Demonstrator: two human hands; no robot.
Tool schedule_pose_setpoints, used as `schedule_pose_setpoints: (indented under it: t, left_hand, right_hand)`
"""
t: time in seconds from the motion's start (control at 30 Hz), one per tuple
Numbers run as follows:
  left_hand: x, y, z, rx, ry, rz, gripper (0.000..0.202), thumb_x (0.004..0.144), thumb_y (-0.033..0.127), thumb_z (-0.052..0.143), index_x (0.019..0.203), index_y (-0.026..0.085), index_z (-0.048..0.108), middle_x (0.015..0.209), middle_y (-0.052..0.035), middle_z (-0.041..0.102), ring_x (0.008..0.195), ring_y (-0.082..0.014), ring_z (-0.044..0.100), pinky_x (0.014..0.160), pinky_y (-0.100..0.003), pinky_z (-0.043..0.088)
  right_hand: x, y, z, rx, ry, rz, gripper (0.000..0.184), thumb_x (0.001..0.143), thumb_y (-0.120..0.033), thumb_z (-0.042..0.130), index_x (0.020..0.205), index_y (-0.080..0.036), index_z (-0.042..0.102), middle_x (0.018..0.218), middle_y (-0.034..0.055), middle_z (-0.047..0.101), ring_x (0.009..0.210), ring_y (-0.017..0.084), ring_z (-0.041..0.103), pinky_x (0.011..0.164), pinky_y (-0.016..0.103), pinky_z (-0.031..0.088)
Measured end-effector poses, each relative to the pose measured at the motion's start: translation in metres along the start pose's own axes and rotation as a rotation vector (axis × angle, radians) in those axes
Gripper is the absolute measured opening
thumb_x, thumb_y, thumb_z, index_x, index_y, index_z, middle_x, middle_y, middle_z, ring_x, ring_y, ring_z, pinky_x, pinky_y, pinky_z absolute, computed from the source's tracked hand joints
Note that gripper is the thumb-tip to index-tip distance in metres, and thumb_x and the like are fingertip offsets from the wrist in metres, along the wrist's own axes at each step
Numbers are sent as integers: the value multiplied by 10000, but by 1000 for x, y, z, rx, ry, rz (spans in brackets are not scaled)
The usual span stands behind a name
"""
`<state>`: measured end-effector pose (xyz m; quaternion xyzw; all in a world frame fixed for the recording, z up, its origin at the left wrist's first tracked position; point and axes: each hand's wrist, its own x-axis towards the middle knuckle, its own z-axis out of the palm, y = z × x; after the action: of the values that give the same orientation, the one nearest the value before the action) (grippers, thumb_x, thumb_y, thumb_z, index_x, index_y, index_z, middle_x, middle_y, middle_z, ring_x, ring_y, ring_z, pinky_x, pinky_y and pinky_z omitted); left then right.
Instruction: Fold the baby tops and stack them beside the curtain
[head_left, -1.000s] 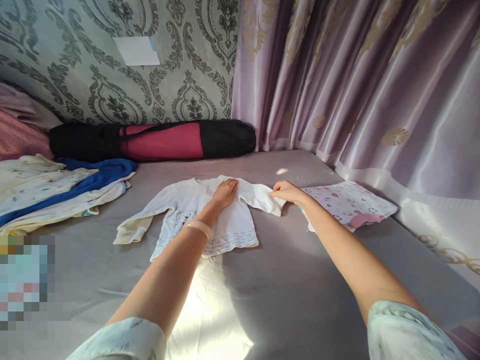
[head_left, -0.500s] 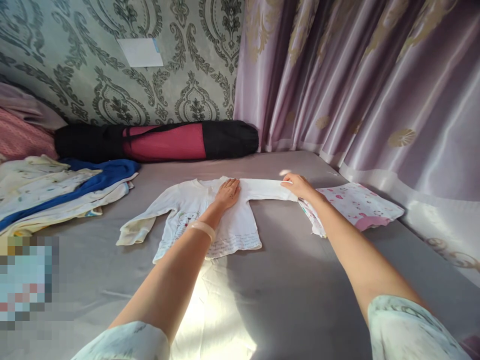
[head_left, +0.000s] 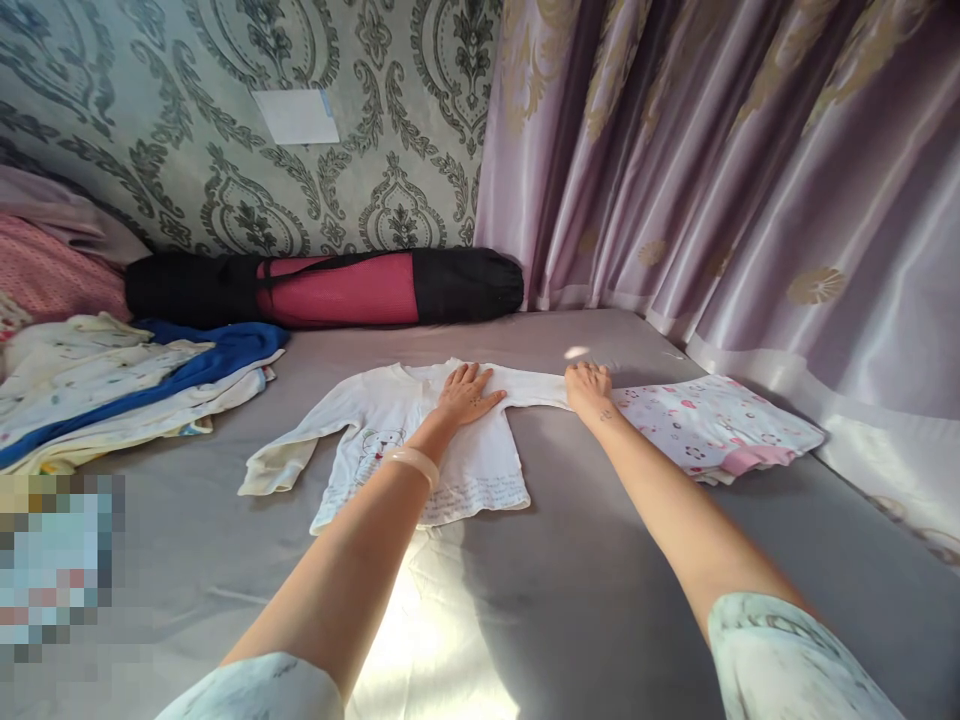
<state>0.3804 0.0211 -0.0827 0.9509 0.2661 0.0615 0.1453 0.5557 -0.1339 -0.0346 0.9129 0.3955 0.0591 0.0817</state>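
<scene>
A small white long-sleeved shirt (head_left: 480,470) lies spread on the grey bed sheet, a bear print on its front and lettering along the hem. My left hand (head_left: 466,396) rests flat with fingers spread on its upper chest, near the shoulder. At the end of the sleeve on the right, my right hand (head_left: 589,385) has its fingers curled over the cuff, which it hides. The other sleeve bends down and outward to the left. Just beyond my right hand lies a folded white garment with pink prints (head_left: 712,420).
Several clothes, including a blue one (head_left: 247,345), are heaped at the left. A long black and red bag (head_left: 337,290) lies against the patterned wall. Purple curtains (head_left: 675,180) hang along the right edge of the grey sheet (head_left: 600,600). A blurred patch covers something at lower left.
My right hand has turned from pinching the sleeve's upper edge to curling over its cuff. My left hand's fingers have spread on the shirt. The view has shifted slightly.
</scene>
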Motion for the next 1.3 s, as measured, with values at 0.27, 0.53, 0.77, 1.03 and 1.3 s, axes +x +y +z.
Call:
schedule_pose_setpoints:
  t: [0.27, 0.53, 0.77, 1.03, 1.3]
  left_hand:
    - [16, 16, -10, -15, -106, -115, 610, 904, 486, 473, 1465, 250, 429, 1588, -151, 295, 1469, -356, 239, 1171, -524, 216]
    - [-41, -49, -43, -192, 74, 32, 576, 900, 313, 478, 1455, 168, 423, 1477, -157, 456, 1332, -264, 463, 1088, -384, 397]
    - [-150, -110, -88, -106, 171, -182, 559, 899, 425, 446, 1393, 167, 480, 1310, -136, 581, 928, -211, 635, 891, -354, 498]
    - [-196, -124, -86, -46, 232, -335, 525, 881, 463, 467, 1333, 203, 533, 1100, -96, 647, 912, -223, 602, 900, -361, 465]
    - [-221, -153, -97, 35, 356, -674, 604, 807, 498, 573, 1330, 195, 551, 1157, -147, 633, 1095, -331, 562, 948, -453, 441]
  right_hand:
    - [-17, -79, -4, 369, -52, -356, 512, 1032, -336, 184, 1422, -140, 450, 1450, 161, 505, 1333, 261, 454, 1069, 424, 361]
    - [-12, -86, 6, 389, -231, -232, 647, 1002, -510, 126, 1569, -210, 212, 1655, 77, 106, 1511, 319, 48, 1118, 717, 81]
    - [-23, -127, -18, 302, -97, -328, 590, 982, -264, 257, 1538, -72, 285, 1629, 157, 191, 1512, 283, 83, 1184, 577, -11]
    - [-23, -204, -13, 451, -121, -357, 724, 1011, -482, 186, 1537, 15, 218, 1626, 202, 151, 1506, 295, 105, 1193, 501, 69]
    - [-14, -209, 4, 432, -4, -300, 696, 1010, -467, 197, 1533, -10, 252, 1625, 190, 168, 1494, 307, 141, 1176, 554, 94]
